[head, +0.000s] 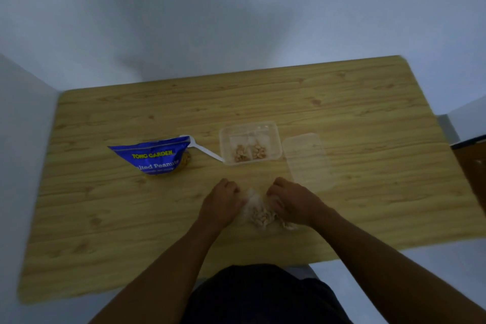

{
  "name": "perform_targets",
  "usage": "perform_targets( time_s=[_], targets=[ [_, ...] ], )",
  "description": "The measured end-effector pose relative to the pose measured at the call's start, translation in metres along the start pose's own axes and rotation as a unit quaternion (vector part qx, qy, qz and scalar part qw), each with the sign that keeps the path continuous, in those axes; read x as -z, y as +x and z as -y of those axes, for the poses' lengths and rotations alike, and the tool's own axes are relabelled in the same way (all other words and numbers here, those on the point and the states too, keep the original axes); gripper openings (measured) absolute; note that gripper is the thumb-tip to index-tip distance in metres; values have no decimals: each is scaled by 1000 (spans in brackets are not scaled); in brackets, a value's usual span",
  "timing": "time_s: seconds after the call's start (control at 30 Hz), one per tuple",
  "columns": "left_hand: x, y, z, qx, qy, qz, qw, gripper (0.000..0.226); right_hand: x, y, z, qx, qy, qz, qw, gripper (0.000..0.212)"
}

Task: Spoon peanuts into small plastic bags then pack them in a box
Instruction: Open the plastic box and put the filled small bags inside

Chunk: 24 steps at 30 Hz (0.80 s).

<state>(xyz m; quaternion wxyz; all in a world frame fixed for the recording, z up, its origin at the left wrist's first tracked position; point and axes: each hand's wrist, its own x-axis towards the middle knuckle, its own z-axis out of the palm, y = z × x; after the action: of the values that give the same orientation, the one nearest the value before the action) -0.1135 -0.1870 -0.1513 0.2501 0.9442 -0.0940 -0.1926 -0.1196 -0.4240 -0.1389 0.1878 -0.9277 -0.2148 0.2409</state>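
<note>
Two filled bags (248,151) sat in the box (278,139), mid-tabletop (368,113). The third bag (259,214), with peanuts in, lay at the near edge. Left hand (223,201) and right hand (292,202) pinched its top with curled fingers (274,191), probably sealing. Spoon (202,148) lay by the peanut packet (155,156). Left: seal, pack, fit lid (306,160).

Wooden table (342,113): light yellow-brown grain print, rounded corners, far edge against a plain pale wall (236,8). Pale panel (23,126) just beside the table's left end. Dark brown object (470,160) at the right frame edge (cropped, cannot identify). Dark clothing (263,294) at bottom centre, overlapping the near table edge.
</note>
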Motion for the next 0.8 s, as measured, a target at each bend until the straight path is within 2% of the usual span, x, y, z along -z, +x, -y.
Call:
perform_targets(
  time_s=[0.13, 0.27, 0.4, 0.57, 0.8],
  targets=[
    [-10, -5, -3, 32, -4, 3, 999, 27, -10, -6, 2, -58, -28, 4, 998, 42],
    [-17, -2, -11, 59, 7, 25, 998, 17, -10, -6, 7, -104, -28, -1, 994, 30],
    [-25, -3, -14, 65, 29, 46, 996, 5, -9, -7, 12, -109, -80, 24, 991, 18],
    [-23, -3, -16, 44, 73, 66, 994, 16, -5, -11, 10, -103, -96, 28, 990, 17],
    [-5, -11, -17, 42, -93, 88, 991, 9, 10, -16, 5, -104, -8, 43, 994, 26]
  ],
)
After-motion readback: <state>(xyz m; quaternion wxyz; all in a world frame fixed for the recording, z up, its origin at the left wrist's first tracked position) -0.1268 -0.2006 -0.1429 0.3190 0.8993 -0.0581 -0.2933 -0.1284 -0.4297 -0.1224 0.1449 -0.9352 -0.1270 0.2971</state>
